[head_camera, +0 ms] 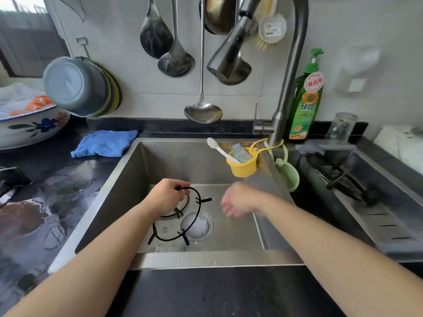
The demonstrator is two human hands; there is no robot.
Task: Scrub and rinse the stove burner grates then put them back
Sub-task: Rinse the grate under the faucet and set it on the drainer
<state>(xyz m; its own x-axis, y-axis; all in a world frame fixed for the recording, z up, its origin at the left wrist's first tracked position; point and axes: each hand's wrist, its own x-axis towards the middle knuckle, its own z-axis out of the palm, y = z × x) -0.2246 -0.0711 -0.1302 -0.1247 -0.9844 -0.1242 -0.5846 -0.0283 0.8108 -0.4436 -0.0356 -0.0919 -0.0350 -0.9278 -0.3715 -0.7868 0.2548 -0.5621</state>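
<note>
Left hand (166, 197) gripping grate (183, 216) mid-sink (109, 179), walls well apart

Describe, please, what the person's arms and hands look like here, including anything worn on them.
Both forearms are bare as far as the frame shows: no sleeves, gloves, watch or bracelet. No rings show on the left hand. The right hand is blurred, so small items on its fingers cannot be ruled out.

Single head-worn view, aimed forward and down.
The sink (160, 156) is seen from close above, centred, with the tiled wall (137, 88) ahead and both forearms entering from below.
</note>
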